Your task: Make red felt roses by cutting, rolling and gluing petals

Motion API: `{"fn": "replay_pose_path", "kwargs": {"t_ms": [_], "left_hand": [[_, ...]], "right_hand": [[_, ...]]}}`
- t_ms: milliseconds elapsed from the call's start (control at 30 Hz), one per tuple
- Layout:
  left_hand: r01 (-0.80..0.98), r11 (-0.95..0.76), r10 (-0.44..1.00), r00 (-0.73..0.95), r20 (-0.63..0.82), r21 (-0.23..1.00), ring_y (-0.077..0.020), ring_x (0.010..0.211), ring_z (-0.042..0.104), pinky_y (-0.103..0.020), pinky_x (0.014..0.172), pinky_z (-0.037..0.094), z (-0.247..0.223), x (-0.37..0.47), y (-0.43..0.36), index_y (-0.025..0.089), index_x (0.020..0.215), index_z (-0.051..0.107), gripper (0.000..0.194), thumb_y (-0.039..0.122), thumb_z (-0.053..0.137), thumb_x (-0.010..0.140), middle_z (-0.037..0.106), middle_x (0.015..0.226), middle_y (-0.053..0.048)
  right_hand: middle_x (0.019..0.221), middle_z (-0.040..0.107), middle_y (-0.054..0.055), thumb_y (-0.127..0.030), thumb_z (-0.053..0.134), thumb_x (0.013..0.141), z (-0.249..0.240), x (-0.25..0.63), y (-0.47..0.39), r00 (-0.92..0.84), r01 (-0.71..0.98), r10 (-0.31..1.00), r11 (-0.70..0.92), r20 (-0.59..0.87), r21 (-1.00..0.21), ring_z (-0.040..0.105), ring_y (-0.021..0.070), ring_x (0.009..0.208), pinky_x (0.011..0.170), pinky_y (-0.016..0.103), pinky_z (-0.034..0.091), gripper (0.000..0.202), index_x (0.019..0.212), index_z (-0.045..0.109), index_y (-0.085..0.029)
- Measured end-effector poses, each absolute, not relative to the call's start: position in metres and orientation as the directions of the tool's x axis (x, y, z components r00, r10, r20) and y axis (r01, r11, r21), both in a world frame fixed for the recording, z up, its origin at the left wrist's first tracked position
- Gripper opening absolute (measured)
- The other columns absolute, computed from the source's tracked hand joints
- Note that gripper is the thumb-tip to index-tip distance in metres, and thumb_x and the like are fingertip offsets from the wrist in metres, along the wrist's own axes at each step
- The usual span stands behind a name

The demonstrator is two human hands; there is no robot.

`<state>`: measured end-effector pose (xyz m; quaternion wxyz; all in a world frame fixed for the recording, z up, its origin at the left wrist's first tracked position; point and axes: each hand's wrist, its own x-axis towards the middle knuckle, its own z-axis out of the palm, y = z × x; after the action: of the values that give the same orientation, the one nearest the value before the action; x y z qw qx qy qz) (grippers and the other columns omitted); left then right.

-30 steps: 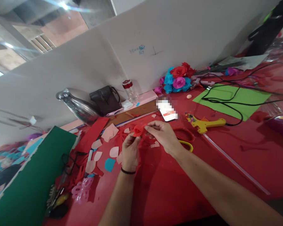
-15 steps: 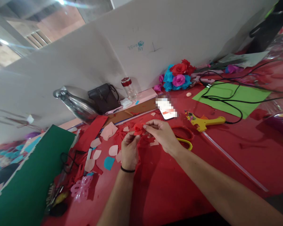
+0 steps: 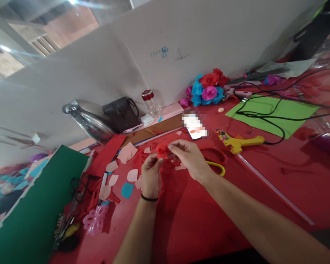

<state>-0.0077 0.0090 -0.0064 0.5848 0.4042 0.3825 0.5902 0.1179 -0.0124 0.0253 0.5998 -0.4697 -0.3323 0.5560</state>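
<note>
A small red paper rose (image 3: 162,149) is held between my two hands above the red table (image 3: 198,220). My left hand (image 3: 151,174) is closed, its thumb and fingers pinching the flower from below. At the flower's right edge, my right hand (image 3: 191,157) pinches a petal between thumb and fingertips. Scissors (image 3: 217,167) with red and yellow handles lie just right of my right hand, their blades hidden. Pink cut petals (image 3: 132,175) and a blue petal piece (image 3: 127,190) are scattered left of my left hand.
A yellow glue gun (image 3: 240,143) with a long clear glue stick (image 3: 275,189) lies to the right. Behind are a phone (image 3: 194,126), a paper-flower bunch (image 3: 209,88), a glass bottle (image 3: 151,102) and a steel jug (image 3: 89,121). Green board (image 3: 41,198) stands at left.
Both hands stay nearly in place around the red rose, with only a slight shift of the right fingers. The whole view has moved very slightly.
</note>
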Motion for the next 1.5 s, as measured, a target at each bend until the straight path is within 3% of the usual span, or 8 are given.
{"fn": "replay_pose_path", "kwargs": {"t_ms": [467,900,1100,1333,1500], "left_hand": [[-0.356,-0.077,0.995,-0.083,0.051,0.931,-0.0097,0.070,0.060,-0.022,0.072,0.046,-0.006,-0.006,0.008,0.019,0.069,0.069,0.015,0.016,0.079,0.059,0.068,0.073,0.002],[-0.394,-0.037,0.999,-0.036,0.024,0.919,-0.0104,0.070,0.059,-0.023,0.072,0.045,-0.006,-0.004,0.006,0.019,0.069,0.070,0.014,0.016,0.079,0.058,0.069,0.071,0.001],[-0.438,-0.013,0.999,-0.033,-0.002,0.899,-0.0105,0.070,0.060,-0.023,0.072,0.046,-0.002,-0.002,0.004,0.018,0.068,0.070,0.016,0.017,0.080,0.056,0.069,0.070,0.001],[-0.456,0.007,1.000,-0.020,-0.018,0.890,-0.0097,0.067,0.060,-0.023,0.070,0.046,-0.002,-0.002,0.004,0.017,0.067,0.070,0.017,0.017,0.080,0.054,0.068,0.068,0.002],[-0.472,0.020,0.999,-0.013,-0.029,0.882,-0.0092,0.070,0.060,-0.023,0.074,0.046,-0.002,-0.002,0.005,0.018,0.069,0.070,0.017,0.016,0.080,0.056,0.069,0.071,0.002]], "right_hand": [[0.068,0.069,0.001,-0.038,0.064,0.070,0.038,0.116,-0.017,0.159,-0.405,0.973,-0.090,-0.167,-0.910,0.066,0.0149,0.062,0.052,0.024,0.049,0.019,0.072,0.060,-0.020],[0.070,0.069,0.001,-0.034,0.060,0.072,0.029,0.117,-0.016,0.209,-0.357,0.976,0.020,-0.059,-0.934,0.064,0.0154,0.064,0.058,0.026,0.050,0.015,0.079,0.062,-0.021],[0.068,0.064,-0.002,-0.026,0.061,0.065,0.026,0.115,-0.015,0.220,-0.402,0.972,0.017,-0.079,-0.915,0.060,0.0125,0.061,0.056,0.024,0.046,0.018,0.082,0.059,-0.021],[0.070,0.060,-0.002,-0.031,0.068,0.061,0.033,0.113,-0.019,0.168,-0.371,0.973,-0.089,-0.161,-0.924,0.053,0.0125,0.061,0.045,0.020,0.038,0.025,0.081,0.058,-0.021],[0.066,0.057,-0.002,-0.030,0.069,0.059,0.033,0.115,-0.019,0.137,-0.329,0.980,-0.091,-0.143,-0.940,0.051,0.0122,0.060,0.050,0.023,0.042,0.018,0.072,0.061,-0.019]]}}
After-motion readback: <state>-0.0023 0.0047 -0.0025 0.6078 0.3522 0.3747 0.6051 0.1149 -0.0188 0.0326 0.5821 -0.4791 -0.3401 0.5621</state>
